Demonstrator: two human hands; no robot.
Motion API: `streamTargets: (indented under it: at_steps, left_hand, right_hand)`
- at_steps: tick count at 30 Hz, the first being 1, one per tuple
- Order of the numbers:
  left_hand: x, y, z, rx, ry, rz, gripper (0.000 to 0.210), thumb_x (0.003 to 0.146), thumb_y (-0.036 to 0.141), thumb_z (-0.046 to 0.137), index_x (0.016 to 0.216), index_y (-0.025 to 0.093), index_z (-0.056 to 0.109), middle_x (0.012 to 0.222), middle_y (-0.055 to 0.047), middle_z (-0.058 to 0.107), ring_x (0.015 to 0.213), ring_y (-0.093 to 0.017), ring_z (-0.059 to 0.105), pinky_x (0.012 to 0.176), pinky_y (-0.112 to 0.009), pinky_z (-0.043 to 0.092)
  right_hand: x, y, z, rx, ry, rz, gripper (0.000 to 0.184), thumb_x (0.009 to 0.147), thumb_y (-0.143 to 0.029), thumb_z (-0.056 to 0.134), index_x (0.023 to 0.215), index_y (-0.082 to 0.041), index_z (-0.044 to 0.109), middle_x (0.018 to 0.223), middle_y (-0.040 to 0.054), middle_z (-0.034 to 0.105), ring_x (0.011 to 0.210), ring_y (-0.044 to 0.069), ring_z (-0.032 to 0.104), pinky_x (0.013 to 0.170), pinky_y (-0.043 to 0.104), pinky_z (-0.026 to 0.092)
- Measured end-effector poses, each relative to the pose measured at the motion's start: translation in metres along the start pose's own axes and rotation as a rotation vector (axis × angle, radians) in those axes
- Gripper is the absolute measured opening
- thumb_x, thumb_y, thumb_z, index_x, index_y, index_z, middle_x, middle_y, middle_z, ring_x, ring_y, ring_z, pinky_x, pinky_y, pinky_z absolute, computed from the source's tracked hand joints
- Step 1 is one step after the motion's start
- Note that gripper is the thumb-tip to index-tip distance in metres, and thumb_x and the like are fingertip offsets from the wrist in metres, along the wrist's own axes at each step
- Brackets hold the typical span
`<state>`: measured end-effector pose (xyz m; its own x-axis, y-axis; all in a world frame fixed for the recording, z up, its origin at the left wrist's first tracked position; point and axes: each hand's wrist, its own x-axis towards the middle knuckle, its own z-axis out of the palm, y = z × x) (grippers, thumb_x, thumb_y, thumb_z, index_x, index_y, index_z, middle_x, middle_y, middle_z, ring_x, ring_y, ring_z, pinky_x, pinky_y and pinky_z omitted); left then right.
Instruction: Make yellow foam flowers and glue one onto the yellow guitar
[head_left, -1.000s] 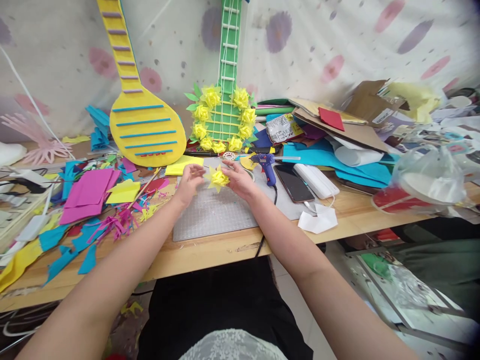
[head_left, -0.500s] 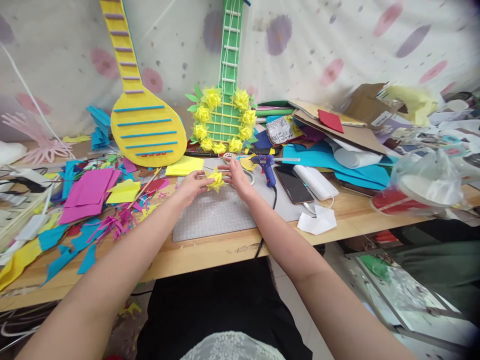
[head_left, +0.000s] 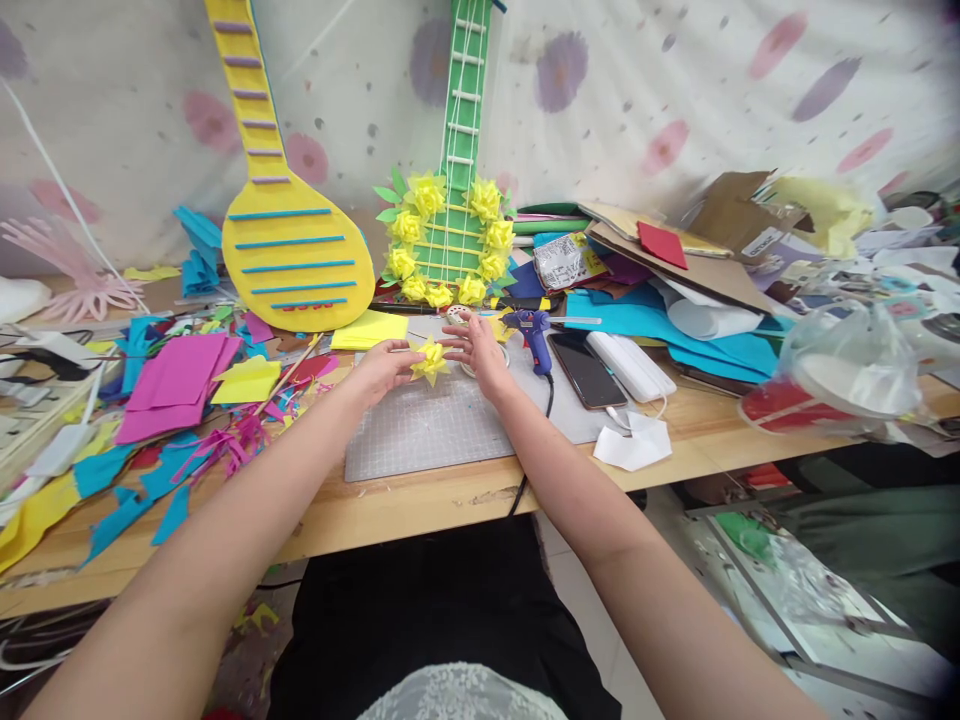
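A yellow paper flower (head_left: pixel 430 361) is pinched at its left side by the fingers of my left hand (head_left: pixel 388 370), above the grey cutting mat (head_left: pixel 420 430). Just right of the flower is my right hand (head_left: pixel 482 356), its fingers apart and holding nothing that I can see. A roll of tape lies partly hidden behind that hand. Beyond the hands stands a green paper instrument (head_left: pixel 466 110) with white strings, ringed by yellow flowers and green leaves. A yellow paper instrument (head_left: pixel 300 260) with blue and purple strips leans to its left.
A blue glue gun (head_left: pixel 534 340), its cord over the table edge, lies right of my hands beside a phone (head_left: pixel 587 370) and a white power bank (head_left: pixel 631 365). Paper scraps and magenta sheets (head_left: pixel 178 385) cover the left. A bagged red cup (head_left: pixel 810 395) stands at the right.
My right hand has shifted slightly right, away from the flower, and its fingers have spread. My left hand keeps the flower in nearly the same place. The view has moved a little.
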<state>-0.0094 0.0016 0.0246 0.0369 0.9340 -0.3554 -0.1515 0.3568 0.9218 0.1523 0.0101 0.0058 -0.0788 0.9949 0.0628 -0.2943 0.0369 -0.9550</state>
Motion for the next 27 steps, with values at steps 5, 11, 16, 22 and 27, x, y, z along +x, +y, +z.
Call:
streamTargets:
  at_steps: [5, 11, 16, 22, 27]
  left_hand:
    - [-0.005, 0.007, 0.0, 0.065, 0.037, -0.026, 0.037, 0.059, 0.01, 0.074, 0.087, 0.015, 0.051, 0.081, -0.006, 0.066, 0.069, -0.016, 0.064, 0.07, -0.037, 0.054]
    - [0.001, 0.011, 0.001, 0.211, 0.111, 0.106, 0.045, 0.055, 0.014, 0.076, 0.091, 0.018, 0.049, 0.085, -0.004, 0.062, 0.079, -0.019, 0.063, 0.077, -0.038, 0.051]
    - [0.008, 0.003, -0.009, 0.785, 0.148, 0.722, 0.048, 0.061, 0.016, 0.071, 0.105, 0.022, 0.052, 0.1, -0.007, 0.061, 0.101, -0.025, 0.058, 0.094, -0.044, 0.042]
    - [0.009, -0.027, -0.021, 1.172, -0.03, 1.082, 0.024, 0.08, 0.016, 0.051, 0.101, 0.024, 0.06, 0.102, -0.009, 0.064, 0.108, -0.025, 0.055, 0.107, -0.047, 0.031]
    - [0.003, -0.034, -0.032, 1.288, -0.125, 1.084, 0.032, 0.078, 0.034, 0.061, 0.107, 0.022, 0.057, 0.109, -0.012, 0.063, 0.113, -0.027, 0.054, 0.106, -0.049, 0.032]
  right_hand:
    - [0.0, -0.001, -0.001, -0.011, 0.081, -0.028, 0.039, 0.081, -0.058, 0.049, 0.102, -0.026, 0.044, 0.093, 0.0019, 0.062, 0.074, 0.012, 0.062, 0.059, 0.024, 0.05]
    - [0.006, 0.005, -0.008, -0.079, 0.282, -0.055, 0.026, 0.083, -0.048, 0.048, 0.091, -0.024, 0.043, 0.076, -0.0023, 0.056, 0.058, 0.008, 0.052, 0.048, 0.019, 0.041]
    - [0.011, 0.009, -0.015, -0.11, 0.373, -0.045, 0.02, 0.084, -0.044, 0.047, 0.088, -0.025, 0.042, 0.073, -0.0025, 0.053, 0.057, 0.009, 0.047, 0.045, 0.018, 0.038]
    - [0.012, 0.012, -0.016, -0.161, 0.355, -0.024, 0.02, 0.08, -0.041, 0.052, 0.086, -0.024, 0.042, 0.072, -0.0033, 0.052, 0.053, 0.008, 0.046, 0.045, 0.019, 0.035]
    - [0.012, 0.015, -0.016, -0.219, 0.328, -0.013, 0.02, 0.077, -0.036, 0.054, 0.088, -0.024, 0.042, 0.071, -0.0053, 0.052, 0.051, 0.007, 0.045, 0.047, 0.02, 0.035]
